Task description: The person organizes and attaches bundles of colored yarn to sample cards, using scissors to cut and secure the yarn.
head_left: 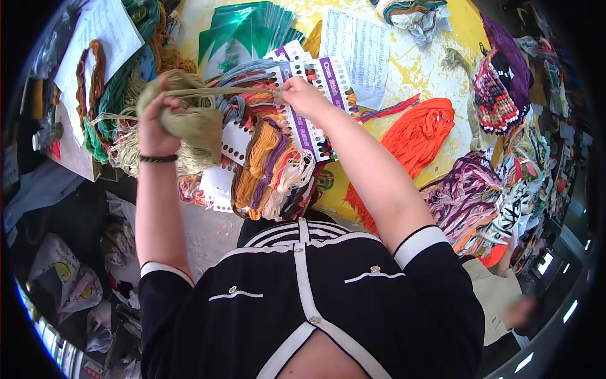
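Observation:
My left hand (pixel 158 117) grips a thick hank of olive-green embroidery thread (pixel 192 126), its loose loops hanging over the wrist side. A few strands run taut from it across to my right hand (pixel 300 96), whose fingers are pinched on their end. Beneath that hand lie white and purple punched thread cards (pixel 302 129) with holes along their edges. Bundles of orange, purple and cream thread (pixel 271 161) hang off the cards towards my body. Blue-grey thread (pixel 249 71) lies just beyond the taut strands.
Green plastic sleeves (pixel 243 31) and a printed chart (pixel 355 54) lie at the back of the yellow table. Bright orange thread (pixel 416 142) is spread at right, near a pink and purple heap (pixel 467 189). Another person (pixel 495 294) is at the lower right.

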`<state>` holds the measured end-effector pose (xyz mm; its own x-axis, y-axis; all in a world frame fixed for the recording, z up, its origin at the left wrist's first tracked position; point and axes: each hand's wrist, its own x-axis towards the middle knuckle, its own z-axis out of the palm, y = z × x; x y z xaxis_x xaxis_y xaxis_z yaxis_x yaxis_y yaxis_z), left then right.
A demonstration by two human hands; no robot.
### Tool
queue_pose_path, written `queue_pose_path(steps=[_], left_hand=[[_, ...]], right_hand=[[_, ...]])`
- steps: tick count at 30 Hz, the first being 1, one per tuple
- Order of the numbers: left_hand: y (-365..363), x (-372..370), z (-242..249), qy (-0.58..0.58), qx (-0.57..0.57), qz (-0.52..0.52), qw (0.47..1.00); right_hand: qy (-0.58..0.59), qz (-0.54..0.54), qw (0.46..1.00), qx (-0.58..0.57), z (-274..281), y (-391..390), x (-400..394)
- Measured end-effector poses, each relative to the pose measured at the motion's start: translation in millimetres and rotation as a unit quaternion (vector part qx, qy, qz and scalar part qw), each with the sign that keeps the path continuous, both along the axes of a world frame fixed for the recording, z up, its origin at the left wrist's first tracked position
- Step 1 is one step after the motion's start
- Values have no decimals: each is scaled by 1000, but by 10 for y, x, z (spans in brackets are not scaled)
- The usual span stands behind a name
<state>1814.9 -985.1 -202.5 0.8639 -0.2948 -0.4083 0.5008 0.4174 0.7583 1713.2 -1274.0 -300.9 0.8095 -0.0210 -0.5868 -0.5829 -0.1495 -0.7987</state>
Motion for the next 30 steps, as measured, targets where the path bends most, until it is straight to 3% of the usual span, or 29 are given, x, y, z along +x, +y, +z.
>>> queue_pose_path(steps=[2, 4, 6, 7, 8, 10, 12, 13, 15, 16, 20, 21, 23, 24, 26, 28, 30], left_hand=[[337, 155, 196, 6, -78, 27, 997], [824, 369, 240, -136, -137, -44, 980], [1070, 439, 484, -150, -88, 108, 979], [992, 395, 691, -80, 42, 195, 977], [1074, 373, 712, -84, 38, 195, 976], [1272, 348, 723, -39, 35, 80, 995], [1379, 236, 841, -42, -19, 35, 998], [1410, 184, 939, -57, -80, 0, 995], [1436, 132, 1135, -107, -181, -65, 976], [1483, 115, 1245, -121, -123, -14, 985], [1554, 59, 1883, -174, -182, -47, 967], [1549, 22, 2084, -190, -129, -13, 973], [1471, -44, 2420, -200, -172, -68, 962], [1431, -94, 2562, -205, -212, -123, 947], [1308, -182, 2708, -224, -177, -124, 950], [1055, -262, 2701, -268, -185, -166, 931], [781, -396, 2482, -246, -139, -140, 949]], right_hand=[[-1, 13, 1000, -23, 37, 11, 12], [1, 3, 999, -38, 81, 44, 18], [4, -9, 999, -53, 175, 89, -34], [-50, -2, 993, -111, 271, 121, -106], [-104, 5, 980, -170, 370, 151, -184], [-141, -28, 969, -202, 579, 171, -410], [-145, -11, 891, -431, 829, 147, -577], [-147, -14, 889, -433, 844, 156, -621], [-41, 18, 886, -462, 775, 161, -729], [-79, 5, 876, -476, 712, 199, -758], [-114, -46, 928, -351, 774, 287, -803], [-126, -51, 942, -306, 827, 325, -836], [-299, 12, 910, -287, 926, 519, -981], [-297, 75, 906, -291, 1020, 672, -1097], [-329, 243, 871, -272, 879, 939, -1333], [-224, 355, 890, -176, 673, 1054, -1391], [-279, 364, 870, -179, 537, 1039, -1416]])
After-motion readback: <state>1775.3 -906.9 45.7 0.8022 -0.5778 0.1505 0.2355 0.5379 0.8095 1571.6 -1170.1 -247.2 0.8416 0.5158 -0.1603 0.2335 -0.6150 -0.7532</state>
